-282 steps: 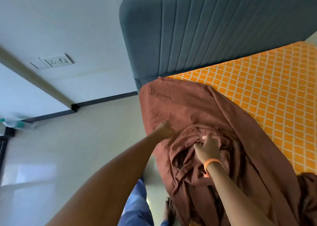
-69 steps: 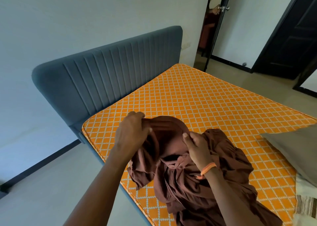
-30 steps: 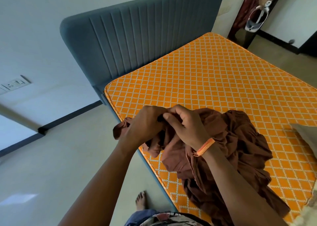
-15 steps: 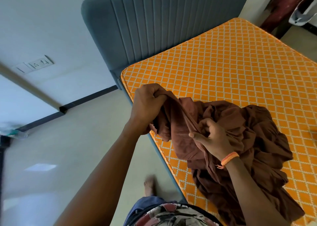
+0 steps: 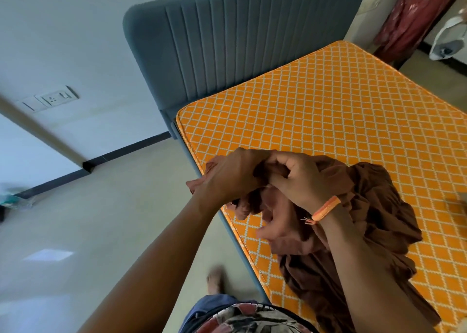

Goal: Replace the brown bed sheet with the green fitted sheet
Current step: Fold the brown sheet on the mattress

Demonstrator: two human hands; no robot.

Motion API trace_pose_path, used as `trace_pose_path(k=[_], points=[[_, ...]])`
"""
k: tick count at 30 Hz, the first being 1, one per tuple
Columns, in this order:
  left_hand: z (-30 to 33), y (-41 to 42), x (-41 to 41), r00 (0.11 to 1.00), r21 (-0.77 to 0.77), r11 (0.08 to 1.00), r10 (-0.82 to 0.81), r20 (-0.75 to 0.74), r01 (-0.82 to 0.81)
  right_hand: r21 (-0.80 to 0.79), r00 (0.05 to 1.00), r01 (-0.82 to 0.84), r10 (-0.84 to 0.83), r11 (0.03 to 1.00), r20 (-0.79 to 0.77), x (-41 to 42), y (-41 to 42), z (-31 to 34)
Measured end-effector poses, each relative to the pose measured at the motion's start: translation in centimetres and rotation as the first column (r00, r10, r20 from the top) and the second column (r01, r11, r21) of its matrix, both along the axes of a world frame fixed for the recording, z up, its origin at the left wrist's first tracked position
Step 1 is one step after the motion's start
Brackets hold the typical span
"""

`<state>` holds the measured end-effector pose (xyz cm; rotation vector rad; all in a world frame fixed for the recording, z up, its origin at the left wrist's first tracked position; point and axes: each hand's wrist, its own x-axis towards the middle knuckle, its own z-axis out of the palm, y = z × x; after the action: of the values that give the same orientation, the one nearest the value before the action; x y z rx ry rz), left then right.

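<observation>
Both hands are gripping the brown bed sheet at the mattress edge — the left hand and right hand are touching, each clenching bunched cloth. The sheet is lying crumpled on the near side, its heap trailing from the hands toward the foot — no clear long axis.

Both forearms are bare, with no sleeves in view. The right wrist carries an orange band of flat woven cloth, its frayed thread ends sticking out on the inner side. At the lower edge shows a patterned top in red, cream and dark patches, above blue trousers. One foot is bare.
</observation>
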<state>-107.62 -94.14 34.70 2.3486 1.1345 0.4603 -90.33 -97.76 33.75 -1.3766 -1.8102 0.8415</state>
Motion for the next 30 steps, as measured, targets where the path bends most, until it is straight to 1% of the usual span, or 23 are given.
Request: trace_pose_path(k=[1,3,4,5,7,9,11,13,15,17,18,19,20,21,22,23,24,25,26,27,29,30], points=[[0.2,0.2,-0.1,1.0,0.019,1.0,0.021,0.017,-0.021,0.021,1.0,0.007,-0.007,1.0,-0.001,0.2,0.0,0.3],[0.6,0.6,-0.7,0.993,0.038,0.995,0.085,0.077,-0.088,0.001,0.999,0.031,-0.03,1.0,-0.034,1.2,-0.3,0.2],[0.9,0.8,-1.1,0.988,0.036,0.992,0.113,0.108,-0.117,-0.012,0.999,0.042,-0.043,0.999,-0.02,1.9,-0.7,-0.2],[1.1,0.8,-1.4,0.983,0.029,0.991,0.128,0.134,-0.133,-0.024,0.998,0.061,-0.061,0.998,0.028,2.5,-1.2,-0.9],[1.7,0.7,-1.9,0.966,0.016,0.985,0.166,0.197,-0.172,-0.063,0.975,0.156,-0.143,0.986,0.171,3.8,-2.4,-3.0],[2.2,0.7,-2.5,0.94,0.035,0.968,0.232,0.25,-0.249,-0.089,0.927,0.304,-0.274,0.948,0.255,5.0,-3.7,-5.4],[2.3,0.8,-3.0,0.907,0.047,0.939,0.316,0.278,-0.342,-0.137,0.885,0.426,-0.381,0.894,0.268,6.2,-5.0,-7.4],[1.7,1.0,-3.6,0.872,0.034,0.901,0.41,0.267,-0.433,-0.19,0.876,0.458,-0.403,0.868,0.266,6.9,-6.0,-8.8],[1.0,1.3,-4.1,0.856,0.031,0.868,0.481,0.192,-0.495,-0.208,0.89,0.432,-0.378,0.877,0.256,6.8,-6.2,-9.2],[0.4,1.4,-4.5,0.861,0.01,0.861,0.507,0.037,-0.508,-0.171,0.907,0.399,-0.359,0.901,0.222,5.9,-5.5,-8.7],[0.2,1.1,-4.5,0.874,-0.008,0.876,0.48,-0.073,-0.482,-0.137,0.914,0.379,-0.348,0.915,0.207,5.1,-4.9,-7.9],[-0.2,0.8,-4.3,0.898,-0.034,0.908,0.405,-0.171,-0.417,-0.108,0.927,0.347,-0.324,0.931,0.187,4.1,-4.1,-6.9],[-0.6,0.3,-3.9,0.924,-0.054,0.943,0.311,-0.222,-0.33,-0.077,0.945,0.297,-0.282,0.952,0.166,2.7,-3.2,-5.6],[-0.8,-0.2,-3.3,0.946,-0.058,0.968,0.225,-0.234,-0.244,-0.049,0.964,0.233,-0.224,0.971,0.139,1.2,-2.4,-4.2],[-0.8,-0.9,-2.6,0.97,-0.061,0.984,0.151,-0.189,-0.165,-0.023,0.98,0.163,-0.159,0.986,0.124,-0.4,-1.7,-2.8],[-1.2,-1.2,-2.1,0.989,-0.069,0.991,0.104,-0.103,-0.111,0.009,0.987,0.093,-0.093,0.996,0.13,-1.9,-1.0,-1.6],[-1.3,-1.3,-1.9,0.995,-0.073,0.993,0.094,-0.021,-0.096,0.048,0.986,0.031,-0.039,0.998,0.162,-3.2,-0.5,-0.6],[-1.1,-1.2,-2.0,0.993,-0.075,0.99,0.118,0.027,-0.116,0.083,0.982,-0.008,-0.008,0.997,0.191,-4.1,-0.1,0.2],[-0.8,-1.0,-2.4,0.986,-0.071,0.984,0.163,0.027,-0.16,0.109,0.98,-0.02,-0.002,0.994,0.2,-4.5,0.2,0.6],[-0.6,-0.6,-3.1,0.976,-0.057,0.975,0.216,0.013,-0.215,0.114,0.986,-0.014,-0.006,0.993,0.167,-4.5,0.5,0.6],[0.2,-0.2,-4.5,0.952,-0.048,0.951,0.306,0.019,-0.305,0.061,0.997,-0.015,0.011,0.998,0.08,-3.6,0.8,0.0],[0.6,-0.1,-5.0,0.941,-0.059,0.941,0.336,0.051,-0.333,0.01,0.997,-0.035,0.034,0.999,0.071,-2.9,0.7,-0.7]])
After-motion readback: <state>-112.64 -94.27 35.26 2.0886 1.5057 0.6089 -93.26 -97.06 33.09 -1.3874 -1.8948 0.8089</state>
